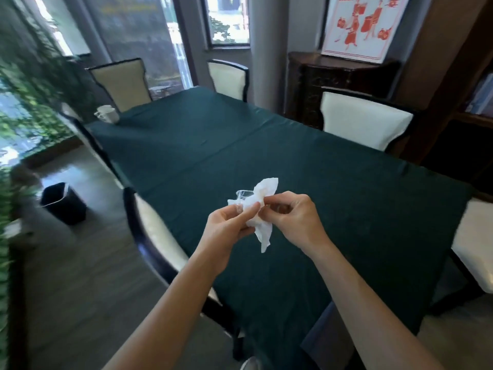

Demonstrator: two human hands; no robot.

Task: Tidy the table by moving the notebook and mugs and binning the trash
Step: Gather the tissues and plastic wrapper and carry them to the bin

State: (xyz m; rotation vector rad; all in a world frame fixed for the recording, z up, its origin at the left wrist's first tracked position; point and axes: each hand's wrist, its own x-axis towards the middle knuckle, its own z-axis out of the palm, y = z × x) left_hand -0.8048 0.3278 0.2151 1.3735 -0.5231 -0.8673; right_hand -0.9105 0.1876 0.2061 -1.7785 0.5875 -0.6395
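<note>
Left hand: fingers curled and pressed together, thumb and forefinger pinching a white tissue along its left edge; a clear plastic piece showed just above the thumb, touching the tissue, and whether the hand also gripped it could not be told.

Right hand: fingers bent inward, thumb and forefinger pinching the same tissue from the right side, the other fingers curled loosely below.

Tissue: crumpled, held between both hands in the air above the near part of the surface, which was covered in dark green cloth. Long axis ran roughly up and down in the view, slightly tilted; one tip pointed up and away toward the far end of the surface, the other hung down toward the person, below the hands.

Mugs: white, at the far left corner of the surface, well apart from the hands; blurred, so their number could not be told.

Bin: black, on the floor to the left of the surface, beside a chair, well apart from the hands.

Other chairs stood along the far and right sides. A dark cabinet beyond the right side carried a red-and-white print.
</note>
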